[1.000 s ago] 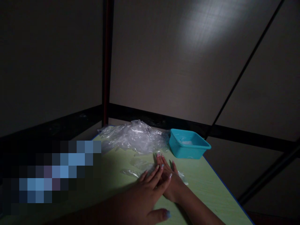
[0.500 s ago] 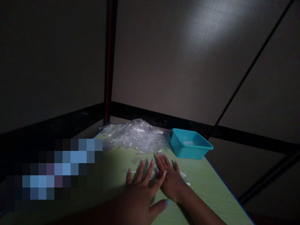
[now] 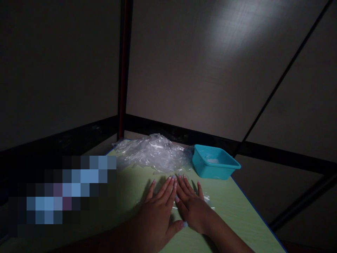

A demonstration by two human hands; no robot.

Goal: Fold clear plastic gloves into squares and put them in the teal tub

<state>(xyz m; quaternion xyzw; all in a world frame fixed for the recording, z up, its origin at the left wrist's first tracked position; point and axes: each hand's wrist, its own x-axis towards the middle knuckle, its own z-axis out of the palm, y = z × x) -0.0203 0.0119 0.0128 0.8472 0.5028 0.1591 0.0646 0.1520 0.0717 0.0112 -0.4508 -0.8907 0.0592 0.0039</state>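
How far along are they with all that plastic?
Done: perhaps little; something pale lies in the tub, too dim to identify. In hand: left hand and right hand press flat on one clear sheet on the table. Left: seemingly the big pile behind.

We see glossy, crinkled clear plastic film [image 3: 154,153] heaped beside a smooth turquoise plastic tub [image 3: 214,167] on our matt green tabletop [image 3: 231,207].

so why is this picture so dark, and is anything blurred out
Head view: dim throughout, one soft light patch on the wall; a pixelated block masks the left; left hand and right hand are underexposed, the clear plastic pile glints faintly.
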